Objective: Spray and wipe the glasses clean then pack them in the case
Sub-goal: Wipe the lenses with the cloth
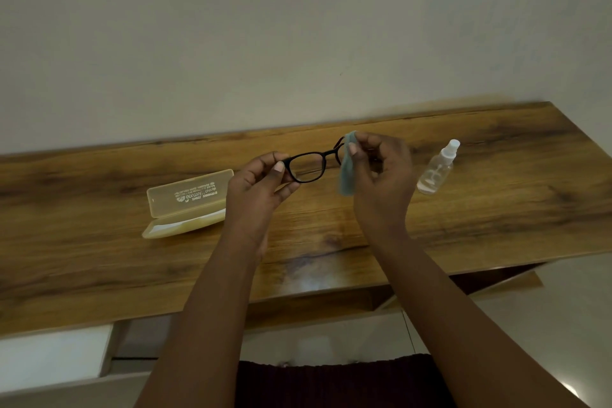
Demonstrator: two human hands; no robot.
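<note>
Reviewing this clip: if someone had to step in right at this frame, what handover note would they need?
Left hand pinches the glasses by the frame's left end, held above the table.
Right hand pinches the blue cloth over the right lens.
Case lies open on the table at left; spray bottle stands at right, untouched by either hand.
Done: wiping is under way; whether spraying happened cannot be told.
Left: finish wiping both lenses, put glasses in case, close it.

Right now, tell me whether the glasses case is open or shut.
Open. The case lies on the table with its lid raised and its printed inner side showing; the tray below holds no glasses.
</note>
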